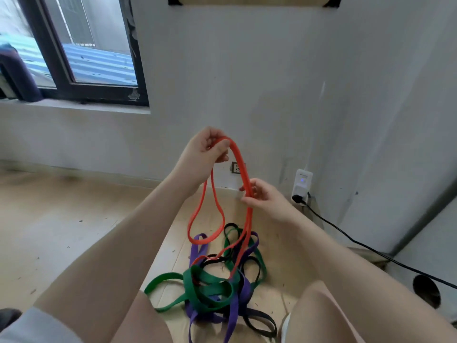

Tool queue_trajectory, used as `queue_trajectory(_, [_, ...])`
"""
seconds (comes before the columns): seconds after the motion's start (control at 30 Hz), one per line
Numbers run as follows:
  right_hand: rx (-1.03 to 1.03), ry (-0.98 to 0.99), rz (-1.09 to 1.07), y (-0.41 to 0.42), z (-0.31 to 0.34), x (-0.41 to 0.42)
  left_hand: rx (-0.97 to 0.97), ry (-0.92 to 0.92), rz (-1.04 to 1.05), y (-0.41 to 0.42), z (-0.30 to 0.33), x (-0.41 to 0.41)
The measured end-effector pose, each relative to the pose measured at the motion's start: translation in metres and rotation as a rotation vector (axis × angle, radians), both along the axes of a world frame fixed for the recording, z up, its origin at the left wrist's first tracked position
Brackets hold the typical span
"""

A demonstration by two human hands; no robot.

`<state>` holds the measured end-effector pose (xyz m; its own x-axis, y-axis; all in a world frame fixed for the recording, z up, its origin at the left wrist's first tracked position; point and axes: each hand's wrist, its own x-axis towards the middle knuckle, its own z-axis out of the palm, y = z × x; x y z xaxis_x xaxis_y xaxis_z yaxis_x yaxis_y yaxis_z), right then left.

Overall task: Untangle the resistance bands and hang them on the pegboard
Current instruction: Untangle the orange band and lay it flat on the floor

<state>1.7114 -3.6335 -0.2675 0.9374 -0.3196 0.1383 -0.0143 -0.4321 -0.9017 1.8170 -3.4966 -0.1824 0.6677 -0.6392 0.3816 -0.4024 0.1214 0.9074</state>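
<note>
Orange rubber is what I have in both hands from the head view: my left hand [206, 151] pinches the top of the orange band [241, 167] between thumb and curled fingers, raised in front of the wall [272, 82], while my right hand [259, 196] sits lower and to the right, fingers curled round the same band where two strands run down together. Below the left hand one orange loop hangs free; the strands under the right hand run down into the tangle. That pile lies on the wooden floor [61, 219] between my knees, with the green band [210, 283], purple band [197, 246] and black band [262, 323] crossing over one another.

Open floor stretches to my left beneath the window [81, 45]. On the right a black cable [358, 243] runs from a white plug unit [303, 185] on the wall along the floor, near my right forearm. A wood-coloured board edge [254, 1] shows at the top of the wall.
</note>
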Motion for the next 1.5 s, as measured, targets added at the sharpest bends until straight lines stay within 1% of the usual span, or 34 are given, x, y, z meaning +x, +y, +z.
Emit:
queue_trajectory(0.07, [-0.082,0.025,-0.023,-0.001,0.009,-0.002,-0.04,0.026,0.072,0.008,-0.002,0.003])
queue_trajectory(0.13, [-0.096,-0.041,-0.054,-0.003,0.027,-0.003,-0.034,0.058,0.082,0.021,-0.008,0.008])
queue_trajectory(0.23, [0.0,-0.162,-0.088,-0.003,0.049,-0.001,0.14,0.09,0.031,0.041,-0.023,0.017])
queue_trajectory(0.3, [0.033,-0.188,-0.081,0.001,0.054,0.0,0.255,0.107,-0.054,0.052,-0.031,0.018])
queue_trajectory(0.4, [-0.009,-0.178,-0.02,0.015,0.058,-0.001,0.348,0.083,-0.165,0.056,-0.032,0.009])
queue_trajectory(0.47, [-0.084,-0.172,0.019,0.026,0.061,-0.001,0.367,0.031,-0.176,0.051,-0.03,0.0])
queue_trajectory(0.57, [-0.184,-0.214,0.005,0.039,0.07,0.003,0.244,-0.034,-0.128,0.038,-0.025,-0.01])
queue_trajectory(0.67, [-0.149,-0.285,-0.066,0.039,0.077,0.006,0.118,-0.086,-0.062,0.029,-0.019,-0.014])
queue_trajectory(0.7, [-0.109,-0.284,-0.076,0.036,0.076,0.005,0.104,-0.099,-0.05,0.027,-0.017,-0.014])
queue_trajectory(0.77, [0.021,-0.228,-0.027,0.029,0.066,0.004,0.098,-0.093,-0.069,0.023,-0.016,-0.017])
queue_trajectory(0.83, [0.145,-0.169,0.055,0.022,0.043,0.004,0.126,-0.098,-0.107,0.021,-0.022,-0.021])
queue_trajectory(0.9, [0.273,-0.152,0.104,0.018,0.02,0.003,0.159,-0.112,-0.114,0.018,-0.033,-0.024])
queue_trajectory(0.93, [0.315,-0.136,0.126,0.017,0.009,0.003,0.156,-0.088,-0.107,0.018,-0.039,-0.025])
queue_trajectory(0.97, [0.309,-0.1,0.146,0.017,0.0,0.002,0.135,-0.042,-0.091,0.018,-0.044,-0.024])
queue_trajectory(1.03, [0.206,0.036,0.155,0.019,-0.018,0.0,0.077,0.061,-0.046,0.019,-0.05,-0.019])
queue_trajectory(1.1, [0.083,0.134,0.074,0.02,-0.04,0.0,0.046,0.125,-0.023,0.022,-0.053,-0.013])
queue_trajectory(1.17, [0.027,0.147,-0.028,0.019,-0.053,0.0,0.02,0.15,-0.013,0.027,-0.056,-0.007])
queue_trajectory(1.23, [0.041,0.124,-0.107,0.014,-0.052,0.001,0.02,0.155,-0.01,0.033,-0.063,-0.001])
queue_trajectory(1.3, [0.108,0.071,-0.158,0.009,-0.042,0.001,0.068,0.174,-0.011,0.043,-0.074,0.006])
queue_trajectory(1.37, [0.144,-0.002,-0.178,0.007,-0.027,0.003,0.169,0.204,-0.025,0.052,-0.086,0.012])
queue_trajectory(1.43, [0.165,-0.081,-0.162,0.007,-0.011,0.007,0.285,0.219,-0.066,0.058,-0.094,0.016])
queue_trajectory(1.5, [0.137,-0.132,-0.129,0.01,0.002,0.012,0.348,0.198,-0.119,0.059,-0.098,0.017])
